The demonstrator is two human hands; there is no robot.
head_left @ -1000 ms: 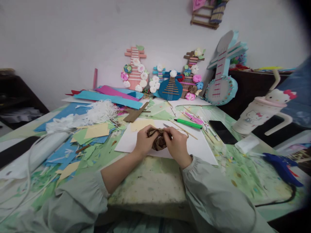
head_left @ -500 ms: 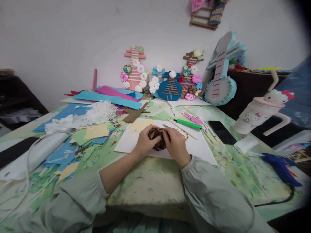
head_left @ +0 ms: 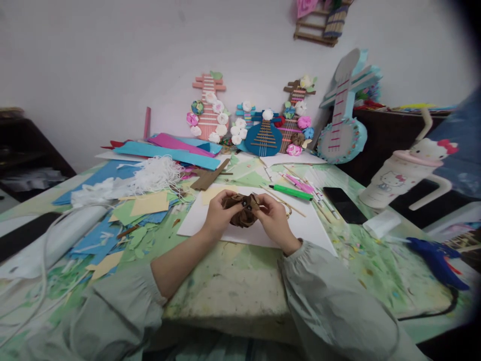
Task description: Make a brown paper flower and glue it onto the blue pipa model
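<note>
Lifting is the change. Half a second ago the brown paper flower (head_left: 240, 210) sat lower, close against the white sheet (head_left: 313, 230) and largely covered by the hands. Now we see it raised a little above the sheet, with its crumpled top open to view between them. The left hand (head_left: 217, 216) pinches its left side and the right hand (head_left: 274, 216) its right, the fingers of both clamped on the paper. We judge that the shaping is now being done in the air rather than against the sheet, and that the flower is not yet set down.

Counting outward, we find one brown flower, two hands and one white sheet lying on the counter (head_left: 233, 286). To the right of the sheet lie one green pen (head_left: 291, 191), a small bundle of pink and white pens too tangled to count, one black phone (head_left: 343, 204), one cartoon-cat cup (head_left: 398, 178) and one blue glue gun (head_left: 436, 258). To the left lie one heap of white string (head_left: 156, 173), one brown card strip (head_left: 209, 176) and many paper scraps. Against the wall we count five model instruments (head_left: 265, 136).
</note>
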